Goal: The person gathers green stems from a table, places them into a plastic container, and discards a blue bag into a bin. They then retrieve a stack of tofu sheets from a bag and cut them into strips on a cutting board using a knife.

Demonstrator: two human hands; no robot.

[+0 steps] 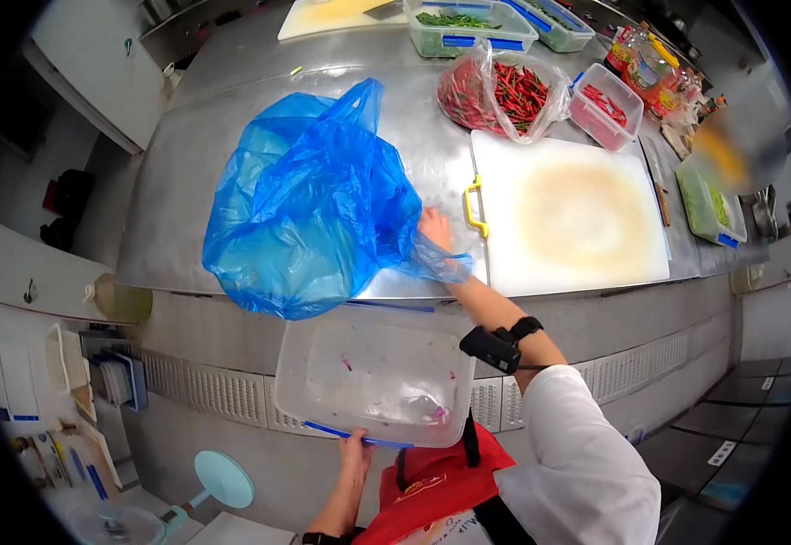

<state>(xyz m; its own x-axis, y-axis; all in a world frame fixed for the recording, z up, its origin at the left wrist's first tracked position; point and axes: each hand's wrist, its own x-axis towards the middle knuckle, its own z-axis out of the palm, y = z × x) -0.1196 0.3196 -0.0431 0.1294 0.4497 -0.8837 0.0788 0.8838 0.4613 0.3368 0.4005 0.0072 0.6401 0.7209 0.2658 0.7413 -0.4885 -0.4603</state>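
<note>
Grasping with the left hand (356, 450) the near rim of a clear plastic tub (386, 363), fingers closed beside the blue clip (327, 430). Held in front of the steel surface (177, 209), close to its edge, open at the top, with small purple scraps on the bottom. To judge by the thin walls, rather light for its width, stiff but able to bend a little, maybe slippery if wet. Better to hold by the rim at two opposite sides, not by the clip. On the surface, partly over the edge, a blue plastic bag (296, 200); likely light, very soft and easy to tear, so better to take by the gathered handles. Across the right wrist, a loose strip of this bag. In the right hand (434, 229), low beside the bag: cannot tell whether grasping or released.
</note>
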